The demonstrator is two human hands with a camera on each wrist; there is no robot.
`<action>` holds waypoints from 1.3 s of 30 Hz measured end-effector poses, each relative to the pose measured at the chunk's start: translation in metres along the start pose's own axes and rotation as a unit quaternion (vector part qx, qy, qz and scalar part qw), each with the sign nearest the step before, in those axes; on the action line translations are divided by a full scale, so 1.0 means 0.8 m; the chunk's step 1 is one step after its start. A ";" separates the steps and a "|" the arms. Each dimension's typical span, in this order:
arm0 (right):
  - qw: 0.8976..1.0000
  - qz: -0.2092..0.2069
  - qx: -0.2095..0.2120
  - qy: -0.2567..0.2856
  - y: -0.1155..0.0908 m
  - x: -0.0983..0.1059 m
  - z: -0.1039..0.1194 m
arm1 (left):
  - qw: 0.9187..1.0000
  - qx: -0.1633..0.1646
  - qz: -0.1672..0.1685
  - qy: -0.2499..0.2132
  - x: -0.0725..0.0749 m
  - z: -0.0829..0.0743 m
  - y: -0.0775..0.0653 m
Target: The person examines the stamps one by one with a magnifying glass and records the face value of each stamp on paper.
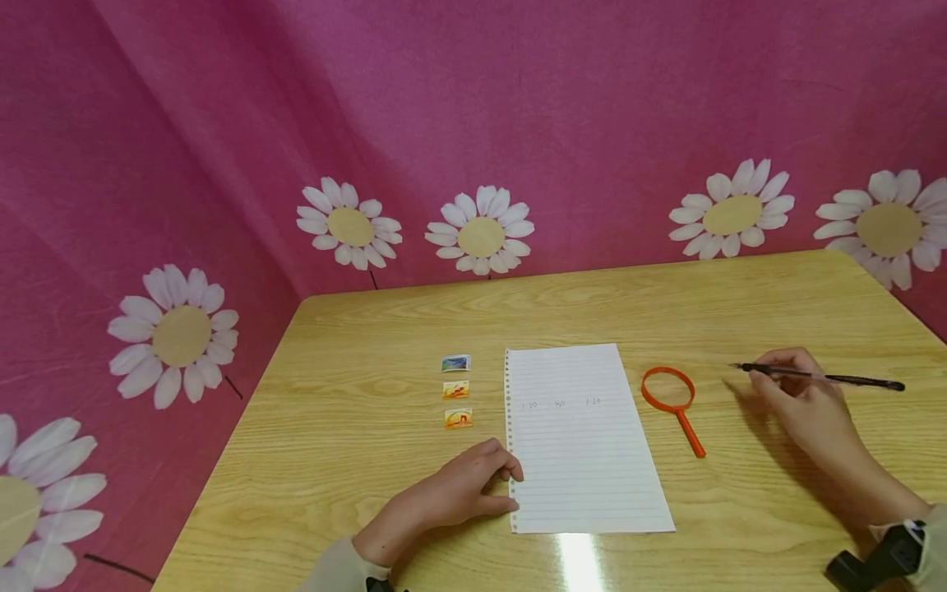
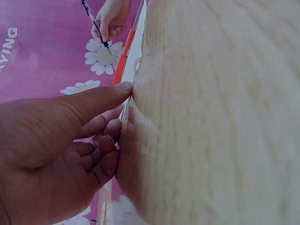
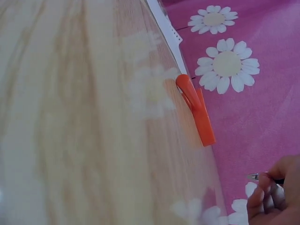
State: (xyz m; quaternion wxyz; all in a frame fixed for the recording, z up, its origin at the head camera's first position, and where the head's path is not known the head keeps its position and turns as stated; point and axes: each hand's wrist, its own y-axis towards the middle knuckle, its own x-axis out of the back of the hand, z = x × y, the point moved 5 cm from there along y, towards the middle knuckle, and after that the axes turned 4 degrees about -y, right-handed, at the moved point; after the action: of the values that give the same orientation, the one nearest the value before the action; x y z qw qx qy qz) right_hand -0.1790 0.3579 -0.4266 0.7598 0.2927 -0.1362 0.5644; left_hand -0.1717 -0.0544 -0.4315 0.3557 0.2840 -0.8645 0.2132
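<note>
My left hand (image 1: 473,485) rests at the lower left edge of a lined paper sheet (image 1: 584,469), its thumb and fingertips touching the punched margin. Faint handwritten numbers run across the upper part of the page. Off to the right, my right hand (image 1: 810,411) grips a dark pen (image 1: 861,381), held nearly level with its tip pointing left, above the table. Between that hand and the sheet lies an orange magnifying glass (image 1: 691,434), its handle towards me. The right wrist view shows the magnifying glass (image 3: 202,122) and the pen's silvery tip (image 3: 253,176) at the fingers.
Left of the sheet, three small stamps lie in a column: a bluish stamp (image 1: 456,363), a yellow-and-red stamp (image 1: 455,390) and a similar stamp (image 1: 459,418). A pink curtain (image 1: 577,123) with white daisies borders the wooden table (image 1: 333,395) at the back and left.
</note>
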 end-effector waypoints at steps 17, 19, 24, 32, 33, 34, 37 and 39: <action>0.985 -0.001 0.037 0.171 0.001 0.006 0.008 | 1.000 0.001 -0.003 0.000 0.000 0.001 0.000; 0.977 -0.007 0.029 0.211 0.001 0.007 0.006 | 1.000 0.001 -0.004 0.001 0.000 0.001 0.000; 0.976 -0.020 0.023 0.214 0.001 0.008 0.005 | 1.000 0.002 -0.005 0.002 0.000 0.000 0.000; 0.993 0.006 0.043 0.112 0.004 0.006 0.012 | 1.000 0.004 -0.004 0.000 -0.001 0.000 -0.001; 0.994 0.013 0.046 0.094 0.006 0.006 0.012 | 1.000 0.005 -0.004 0.000 -0.001 0.000 -0.001; 0.996 0.020 0.052 0.073 0.007 0.004 0.012 | 1.000 0.005 -0.004 0.000 -0.001 0.000 -0.001; 0.997 0.045 0.063 0.022 0.011 0.000 0.011 | 1.000 0.006 -0.004 -0.001 0.000 0.000 0.000; 0.995 0.057 0.074 -0.020 0.013 -0.002 0.011 | 1.000 0.006 -0.004 -0.002 0.001 0.000 0.000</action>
State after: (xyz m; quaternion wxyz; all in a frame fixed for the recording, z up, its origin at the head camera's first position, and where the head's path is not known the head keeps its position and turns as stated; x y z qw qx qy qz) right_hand -0.1881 0.3534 -0.4171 0.7000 0.3510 -0.1255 0.6091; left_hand -0.1718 -0.0548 -0.4309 0.3536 0.2898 -0.8626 0.2165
